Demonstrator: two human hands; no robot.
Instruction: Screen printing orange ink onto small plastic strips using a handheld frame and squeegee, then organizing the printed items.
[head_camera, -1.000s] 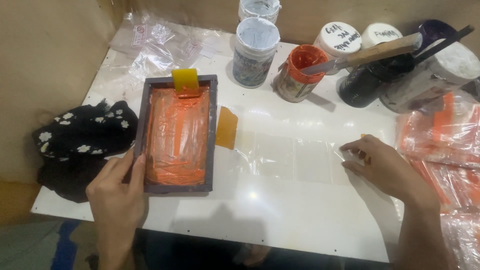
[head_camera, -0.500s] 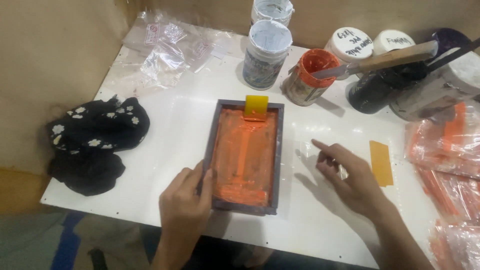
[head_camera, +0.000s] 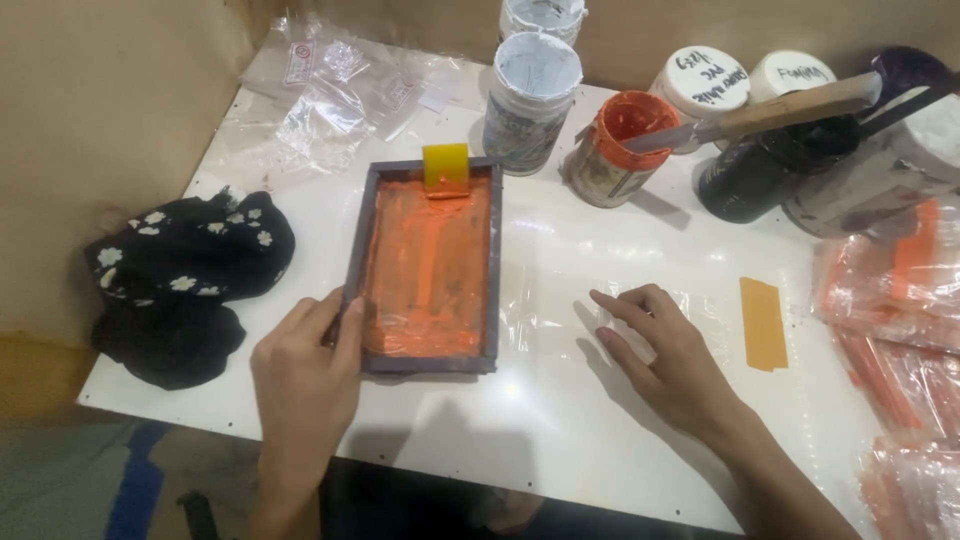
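Two bare hands rest on a white table. Left of centre in the frame, the left hand grasps the lower left corner of a dark rectangular printing frame, thumb laid on its rim and fingers along its outer side; the frame lies flat, its screen smeared with orange ink. A yellow squeegee leans at the frame's top edge. Right of centre, the right hand lies flat and unclenched, fingers spread, pressing on a clear plastic bag just beside the frame's right side. An orange strip lies near that hand, toward the right. Across the top stand several paint tubs; one orange paint tub has a wooden-handled knife resting across it. A black flowered cloth sits at the left edge, and stacked printed bags fill the right edge.
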